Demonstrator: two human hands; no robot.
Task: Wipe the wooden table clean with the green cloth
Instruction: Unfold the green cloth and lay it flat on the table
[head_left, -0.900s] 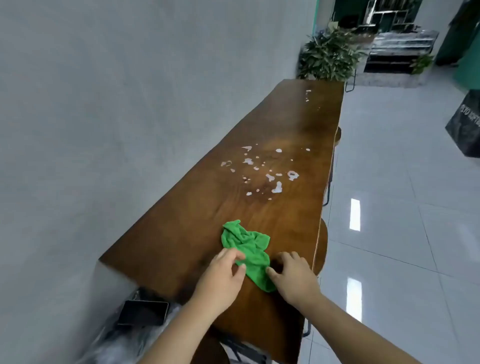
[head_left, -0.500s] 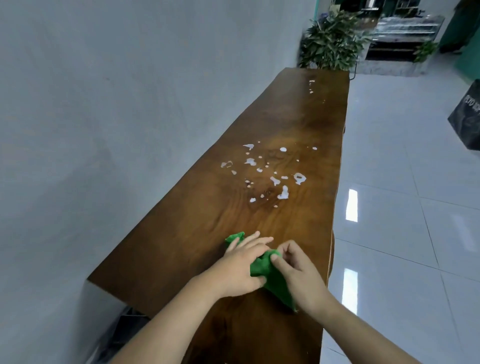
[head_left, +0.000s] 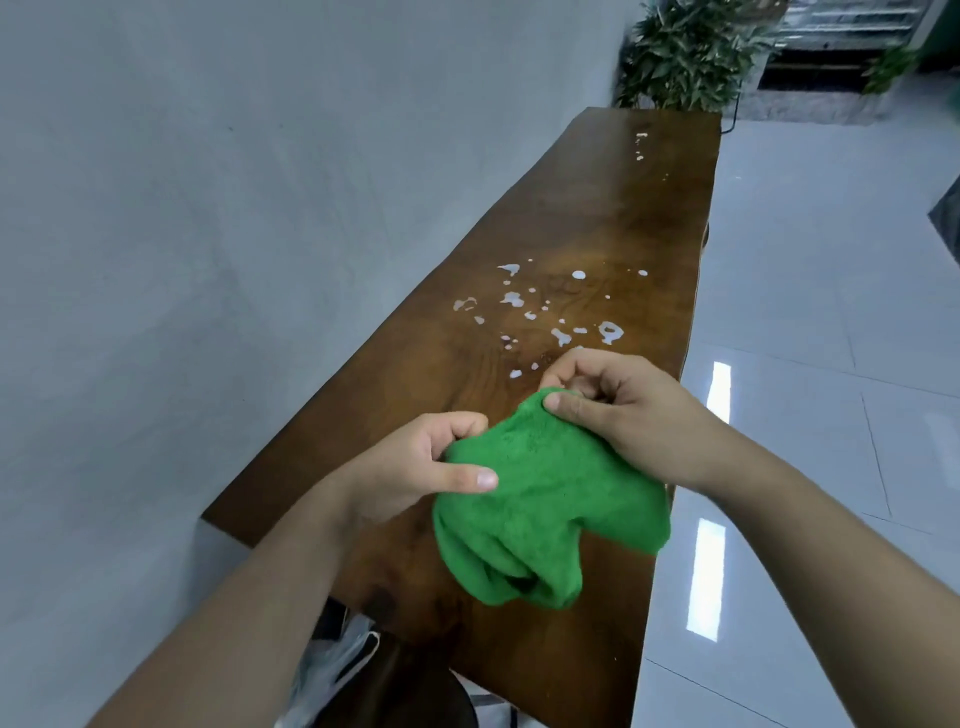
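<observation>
The green cloth (head_left: 545, 509) hangs in the air above the near end of the long wooden table (head_left: 597, 218). My left hand (head_left: 415, 462) pinches its left upper edge between thumb and curled fingers. My right hand (head_left: 623, 410) pinches its upper right edge, thumb on top. The cloth sags below both hands in loose folds. White spilled patches (head_left: 540, 317) dot the tabletop just beyond my hands, and a few smaller white spots (head_left: 641, 145) lie near the far end.
A grey wall (head_left: 234, 208) runs along the table's left side. Glossy white floor tiles (head_left: 831, 364) lie to the right. A potted plant (head_left: 685, 52) stands past the far end. A plastic bag (head_left: 332, 670) sits under the near end.
Both hands have lifted the cloth off the tabletop and pulled it apart, so it now hangs spread between them. The view has tilted down and moved closer to the table.
</observation>
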